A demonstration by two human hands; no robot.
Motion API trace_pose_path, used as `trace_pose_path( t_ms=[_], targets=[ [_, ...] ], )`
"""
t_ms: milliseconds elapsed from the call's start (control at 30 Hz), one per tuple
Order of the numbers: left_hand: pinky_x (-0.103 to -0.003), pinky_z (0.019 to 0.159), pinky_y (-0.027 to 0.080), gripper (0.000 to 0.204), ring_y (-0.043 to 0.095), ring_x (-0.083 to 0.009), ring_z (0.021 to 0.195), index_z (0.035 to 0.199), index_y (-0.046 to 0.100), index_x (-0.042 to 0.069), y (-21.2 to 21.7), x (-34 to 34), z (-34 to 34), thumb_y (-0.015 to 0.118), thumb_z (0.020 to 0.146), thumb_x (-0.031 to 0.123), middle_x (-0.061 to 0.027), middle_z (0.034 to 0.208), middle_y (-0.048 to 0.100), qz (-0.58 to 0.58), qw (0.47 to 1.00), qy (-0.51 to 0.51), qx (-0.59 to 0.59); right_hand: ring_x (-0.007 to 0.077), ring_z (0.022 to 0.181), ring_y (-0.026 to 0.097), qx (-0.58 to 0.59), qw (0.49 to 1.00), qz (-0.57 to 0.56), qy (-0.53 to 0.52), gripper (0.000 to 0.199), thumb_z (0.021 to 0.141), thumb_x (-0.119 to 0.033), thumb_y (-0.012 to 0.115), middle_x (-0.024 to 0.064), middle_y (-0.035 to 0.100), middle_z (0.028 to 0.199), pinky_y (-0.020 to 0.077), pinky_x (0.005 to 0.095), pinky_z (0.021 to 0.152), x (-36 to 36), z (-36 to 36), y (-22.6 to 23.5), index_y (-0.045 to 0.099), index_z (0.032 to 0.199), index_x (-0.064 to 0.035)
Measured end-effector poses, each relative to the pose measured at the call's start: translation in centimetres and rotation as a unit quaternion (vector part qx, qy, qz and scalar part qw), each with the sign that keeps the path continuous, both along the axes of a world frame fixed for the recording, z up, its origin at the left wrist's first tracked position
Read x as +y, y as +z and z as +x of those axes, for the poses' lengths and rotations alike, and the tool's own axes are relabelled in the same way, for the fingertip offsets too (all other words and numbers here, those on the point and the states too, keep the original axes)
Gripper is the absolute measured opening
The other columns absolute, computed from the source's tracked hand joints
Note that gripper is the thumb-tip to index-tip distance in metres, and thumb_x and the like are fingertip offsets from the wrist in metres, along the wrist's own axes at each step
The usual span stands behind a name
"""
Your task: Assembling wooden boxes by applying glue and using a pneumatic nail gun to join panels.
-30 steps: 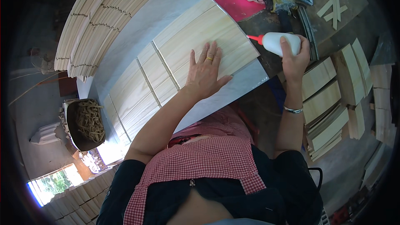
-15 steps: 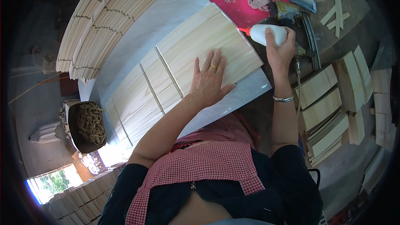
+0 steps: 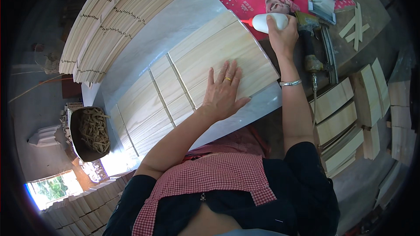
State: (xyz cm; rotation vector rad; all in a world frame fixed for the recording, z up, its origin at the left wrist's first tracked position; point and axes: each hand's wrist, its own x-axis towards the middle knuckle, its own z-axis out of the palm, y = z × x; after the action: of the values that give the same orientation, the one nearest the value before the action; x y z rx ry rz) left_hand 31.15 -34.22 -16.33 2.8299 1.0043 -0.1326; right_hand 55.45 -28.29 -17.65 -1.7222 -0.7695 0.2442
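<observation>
A pale wooden panel (image 3: pixel 197 57) with several grooves across it lies on the grey work surface. My left hand (image 3: pixel 223 88) rests flat on it, fingers spread, towards its right end. In my right hand (image 3: pixel 283 38) is a white squeeze bottle (image 3: pixel 261 23) with a red nozzle, tipped on its side. The nozzle points left, at the far corner of the panel's right edge. A thin white line, which looks like glue, runs along that edge. Whether the nozzle touches the wood I cannot tell.
Tall stacks of grooved panels (image 3: pixel 105 22) stand at the far left. A nail gun (image 3: pixel 311 46) with a hose lies right of my right hand. Beyond are a pink mat (image 3: pixel 236 5) and a crumpled cloth (image 3: pixel 280 3). Wood pieces (image 3: pixel 334 116) are piled at right; a bin (image 3: pixel 78 137) of shavings stands left.
My right hand has moved the bottle away from me and left along the panel's right edge. My left hand stays flat on the panel. The view has shifted slightly.
</observation>
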Motion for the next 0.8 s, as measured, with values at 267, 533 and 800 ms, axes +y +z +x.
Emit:
trace_pose_path(
  t_ms=[267, 533, 800],
  targets=[
    [-0.063, 0.122, 0.015, 0.087, 0.016, -0.0385, 0.155, 0.154, 0.033, -0.004, -0.2, 0.2, 0.0, 0.056, 0.095, 0.055, -0.0222, 0.166, 0.023, 0.0, 1.0, 0.008, -0.021, 0.0382, 0.092, 0.066, 0.061, 0.995, 0.075, -0.005, 0.06, 0.087, -0.038, 0.073, 0.023, 0.062, 0.114, 0.0545, 0.0436, 0.084, 8.7, 2.5, 0.0, 0.047, 0.124, 0.0021],
    [-0.062, 0.122, 0.014, 0.089, 0.015, -0.0372, 0.156, 0.154, 0.033, -0.003, -0.3, -0.3, -0.6, 0.058, 0.093, 0.057, -0.0214, 0.165, 0.024, -0.024, 0.998, 0.005, -0.05, 0.0371, 0.093, 0.065, -0.166, 0.975, -0.118, 0.089, 0.055, 0.086, -0.035, 0.072, 0.0219, 0.062, 0.103, 0.0555, 0.0433, 0.086, 15.1, 4.8, -2.5, 0.052, 0.119, 0.0043],
    [-0.06, 0.125, 0.004, 0.112, 0.003, -0.0323, 0.158, 0.163, 0.016, 0.013, 2.5, -3.7, -13.6, 0.074, 0.081, 0.061, -0.0131, 0.171, 0.008, 0.008, 0.984, 0.164, -0.071, 0.0354, 0.102, 0.063, -0.407, 0.882, -0.066, 0.228, 0.043, 0.085, -0.031, 0.077, 0.0142, 0.066, 0.114, 0.0534, 0.0436, 0.089, 5.6, 4.9, 1.3, 0.065, 0.116, -0.0035]
  ],
)
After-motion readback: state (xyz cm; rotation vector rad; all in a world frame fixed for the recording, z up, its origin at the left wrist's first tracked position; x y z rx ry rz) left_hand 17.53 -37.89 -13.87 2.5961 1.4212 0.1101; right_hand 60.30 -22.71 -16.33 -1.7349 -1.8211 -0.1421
